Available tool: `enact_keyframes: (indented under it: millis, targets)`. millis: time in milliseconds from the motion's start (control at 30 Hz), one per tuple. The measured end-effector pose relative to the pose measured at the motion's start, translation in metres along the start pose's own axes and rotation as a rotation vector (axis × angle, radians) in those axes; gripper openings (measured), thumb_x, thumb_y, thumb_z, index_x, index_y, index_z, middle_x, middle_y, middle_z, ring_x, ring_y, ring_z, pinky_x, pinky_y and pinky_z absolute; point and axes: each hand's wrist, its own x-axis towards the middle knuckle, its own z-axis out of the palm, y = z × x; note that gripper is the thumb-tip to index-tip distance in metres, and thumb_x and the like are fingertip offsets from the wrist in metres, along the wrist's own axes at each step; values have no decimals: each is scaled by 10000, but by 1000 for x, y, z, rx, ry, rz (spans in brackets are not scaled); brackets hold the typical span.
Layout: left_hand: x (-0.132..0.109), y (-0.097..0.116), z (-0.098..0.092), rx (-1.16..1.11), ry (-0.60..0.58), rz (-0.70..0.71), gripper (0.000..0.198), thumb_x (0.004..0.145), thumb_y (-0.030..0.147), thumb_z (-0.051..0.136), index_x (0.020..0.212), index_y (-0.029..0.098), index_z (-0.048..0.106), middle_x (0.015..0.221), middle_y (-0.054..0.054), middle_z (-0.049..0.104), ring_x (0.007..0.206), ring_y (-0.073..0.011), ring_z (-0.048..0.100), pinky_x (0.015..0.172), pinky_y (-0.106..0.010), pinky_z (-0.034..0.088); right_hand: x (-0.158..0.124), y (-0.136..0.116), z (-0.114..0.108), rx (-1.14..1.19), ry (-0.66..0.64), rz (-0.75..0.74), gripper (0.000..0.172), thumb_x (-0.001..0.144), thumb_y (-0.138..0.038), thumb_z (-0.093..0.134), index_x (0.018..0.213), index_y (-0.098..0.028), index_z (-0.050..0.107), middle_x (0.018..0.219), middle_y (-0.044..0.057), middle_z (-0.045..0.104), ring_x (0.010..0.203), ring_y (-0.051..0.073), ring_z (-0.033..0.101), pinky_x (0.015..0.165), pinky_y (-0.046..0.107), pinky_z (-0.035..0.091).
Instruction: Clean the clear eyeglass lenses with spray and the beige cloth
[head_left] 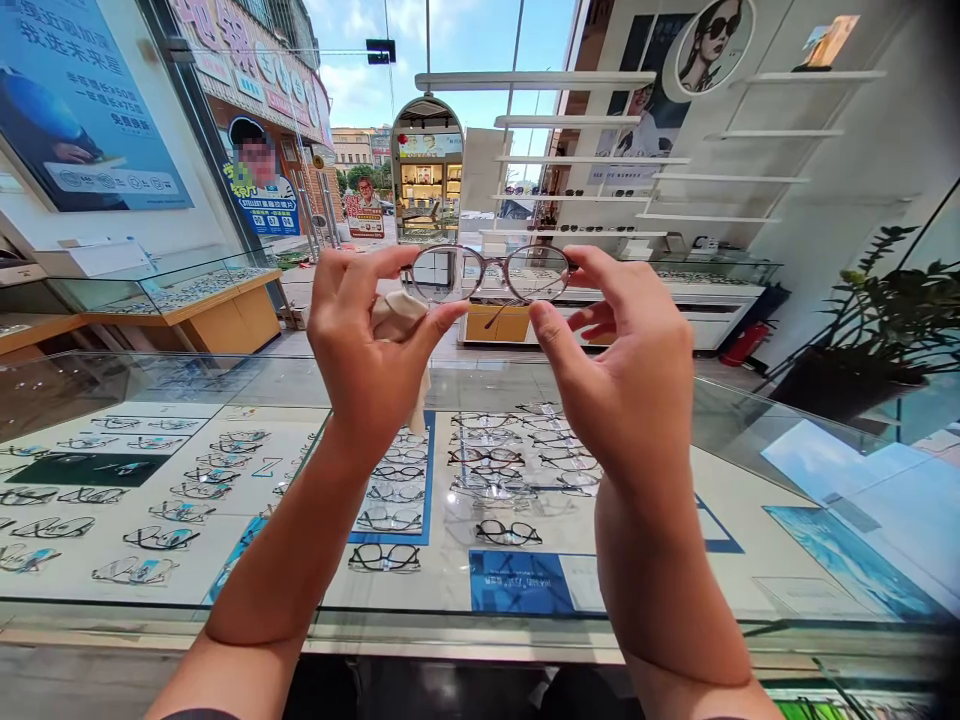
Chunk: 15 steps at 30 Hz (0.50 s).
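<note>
A pair of eyeglasses (493, 264) with round clear lenses and a thin frame is held up at eye height above the glass counter. My left hand (375, 335) pinches the left end of the frame between finger and thumb. A pale cleaning cloth (397, 314) is tucked in the same hand, its tail hanging behind the wrist. At the other end, my right hand (619, 350) grips the rim by the hinge with its fingers, the thumb just below the right lens. One temple arm points down behind the lenses.
Beneath my arms, a glass display counter (247, 590) holds rows of eyeglasses (385, 558) and a blue card (520, 582). Beyond stand another display case (202, 310), an arched mirror (428, 170) and wall shelves (592, 160). A potted plant (874, 330) and a red fire extinguisher (746, 343) are at right.
</note>
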Motion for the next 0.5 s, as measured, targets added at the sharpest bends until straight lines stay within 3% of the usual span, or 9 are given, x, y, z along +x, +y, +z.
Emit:
enact_keyframes:
  millis: [167, 300, 367, 500]
  targets:
    - [-3, 1, 3, 66, 22, 53, 521, 879, 563, 955, 1302, 334, 756, 1231, -65, 661, 1305, -324, 673, 1136, -519, 605, 0, 14, 4, 87, -58, 30, 502, 1047, -413, 711, 1536, -305, 688, 1390, 124, 775, 1007, 279, 795, 909, 524, 694]
    - [-2, 1, 1, 42, 15, 33, 539, 897, 593, 928, 1338, 352, 733, 1319, -76, 668, 1384, -340, 638, 1116, -505, 604, 3, 19, 7, 226, -25, 54, 538, 1043, -499, 730, 1548, -319, 681, 1417, 131, 779, 1237, 339, 783, 971, 555, 702]
    - [-2, 1, 1, 1, 37, 23, 547, 902, 625, 909, 1349, 368, 726, 1371, -80, 674, 1413, -346, 628, 1089, -500, 615, 5, 17, 9, 329, 18, 60, 466, 1057, -509, 722, 1483, -320, 724, 1390, 122, 793, 1298, 347, 773, 1019, 574, 693]
    - [-2, -4, 5, -11, 94, 26, 556, 912, 679, 874, 1366, 397, 721, 1435, -83, 699, 1363, -337, 668, 985, -489, 657, 9, 12, 15, 524, 165, 65, 254, 1066, -427, 733, 1258, -283, 817, 1250, 90, 838, 1201, 306, 815, 1078, 578, 676]
